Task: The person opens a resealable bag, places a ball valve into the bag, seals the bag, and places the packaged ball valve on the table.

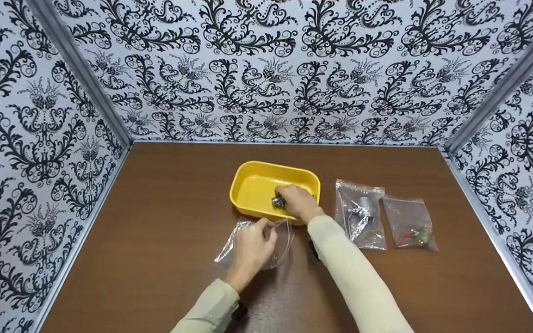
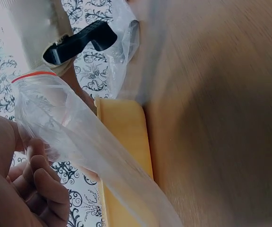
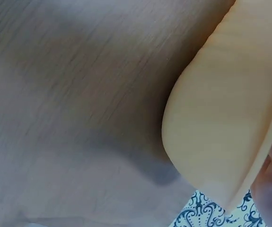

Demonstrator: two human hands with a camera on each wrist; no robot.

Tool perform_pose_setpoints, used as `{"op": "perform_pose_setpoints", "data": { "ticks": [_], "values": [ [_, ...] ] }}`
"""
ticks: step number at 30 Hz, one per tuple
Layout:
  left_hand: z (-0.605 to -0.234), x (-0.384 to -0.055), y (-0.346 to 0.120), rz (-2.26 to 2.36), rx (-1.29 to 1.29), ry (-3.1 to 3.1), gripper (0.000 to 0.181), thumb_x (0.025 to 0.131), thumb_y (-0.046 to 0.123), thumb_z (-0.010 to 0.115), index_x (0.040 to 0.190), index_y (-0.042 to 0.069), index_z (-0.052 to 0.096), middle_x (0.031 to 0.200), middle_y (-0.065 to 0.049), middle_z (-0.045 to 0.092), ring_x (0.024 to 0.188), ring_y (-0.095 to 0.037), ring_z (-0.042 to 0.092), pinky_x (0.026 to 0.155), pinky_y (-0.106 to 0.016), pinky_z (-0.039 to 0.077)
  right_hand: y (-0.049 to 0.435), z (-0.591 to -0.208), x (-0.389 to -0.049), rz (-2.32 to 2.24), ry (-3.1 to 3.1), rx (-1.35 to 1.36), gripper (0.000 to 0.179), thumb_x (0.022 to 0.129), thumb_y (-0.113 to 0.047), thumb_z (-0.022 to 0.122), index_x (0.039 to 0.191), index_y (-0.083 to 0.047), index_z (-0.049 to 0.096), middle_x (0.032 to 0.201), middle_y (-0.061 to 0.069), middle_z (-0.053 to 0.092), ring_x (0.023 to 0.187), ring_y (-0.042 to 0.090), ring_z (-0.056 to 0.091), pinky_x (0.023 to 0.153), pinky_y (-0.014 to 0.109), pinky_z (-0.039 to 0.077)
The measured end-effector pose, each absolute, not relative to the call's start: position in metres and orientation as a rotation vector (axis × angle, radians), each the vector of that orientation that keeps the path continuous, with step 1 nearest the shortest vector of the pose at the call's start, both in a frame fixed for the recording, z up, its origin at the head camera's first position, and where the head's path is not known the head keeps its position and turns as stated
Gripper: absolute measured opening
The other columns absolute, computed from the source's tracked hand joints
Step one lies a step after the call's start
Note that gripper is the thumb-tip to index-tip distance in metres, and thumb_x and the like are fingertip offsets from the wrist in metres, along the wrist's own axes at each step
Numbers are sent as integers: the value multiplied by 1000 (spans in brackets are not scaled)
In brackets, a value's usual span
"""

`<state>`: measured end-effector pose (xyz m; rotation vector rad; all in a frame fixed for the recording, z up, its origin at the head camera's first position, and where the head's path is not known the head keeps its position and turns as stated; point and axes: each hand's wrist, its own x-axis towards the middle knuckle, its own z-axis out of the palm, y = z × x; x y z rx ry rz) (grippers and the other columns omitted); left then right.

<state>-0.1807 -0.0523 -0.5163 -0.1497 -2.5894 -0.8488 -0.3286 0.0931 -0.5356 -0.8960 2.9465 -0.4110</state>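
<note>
My left hand (image 1: pixel 253 245) pinches the edge of a clear zip bag (image 1: pixel 283 245) in front of the yellow tray (image 1: pixel 243 209). In the left wrist view the bag (image 2: pixel 102 142) hangs from the fingertips, its red zip strip at the top. My right hand (image 1: pixel 298 200) reaches over the tray's near right side and grips a small dark metal fitting (image 1: pixel 277 202) inside it. The hand hides part of that fitting, so its exact kind is unclear. In the right wrist view the tray's outer wall (image 3: pixel 216 118) covers most of the hand.
Right of the tray lies a clear bag (image 1: pixel 360 215) with a white and metal part inside. Beside it is a smaller bag (image 1: pixel 411 223) holding brass-coloured and red pieces. Everything rests on a brown wooden table (image 1: pixel 169 208), with patterned panels (image 1: pixel 266 83) around it.
</note>
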Motion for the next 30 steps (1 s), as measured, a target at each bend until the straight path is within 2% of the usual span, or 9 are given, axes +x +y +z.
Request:
{"op": "perform_pose_setpoints", "data": {
  "ticks": [5,9,16,21,30],
  "values": [
    [-516,-182,-52,-910,-144,-2596,8,80,15,68,86,17,72,60,6,61,49,-5,46,47,-20,39,100,-525,-327,-467,3072,-945,12,87,-8,69,99,-9,67,96,7,71,92,28,67,84,42,54],
    [-516,-183,-51,-945,-133,-2601,8,80,14,67,87,16,70,62,6,61,51,-6,47,48,-21,39,107,-513,-323,-495,3110,-1021,18,83,-11,75,99,-7,68,96,8,72,91,29,67,84,42,54],
    [-514,-185,-49,-1001,-78,-2640,8,81,13,66,88,16,67,65,6,62,53,-8,50,50,-22,41,122,-497,-309,-453,3160,-1088,26,78,-1,68,102,-10,69,99,6,72,94,27,67,85,40,55],
    [-515,-188,-47,-980,-88,-2609,7,80,13,68,85,15,64,65,6,62,55,-9,53,53,-25,44,132,-486,-293,-465,3177,-1143,33,76,-1,69,108,-11,68,106,7,71,98,26,66,82,39,56],
    [-514,-192,-46,-1029,-35,-2646,8,80,16,68,86,15,62,68,4,65,58,-13,57,57,-31,47,145,-467,-259,-494,3166,-1268,36,77,-5,71,112,-11,69,110,6,69,102,23,65,90,36,54]
  ]
}}
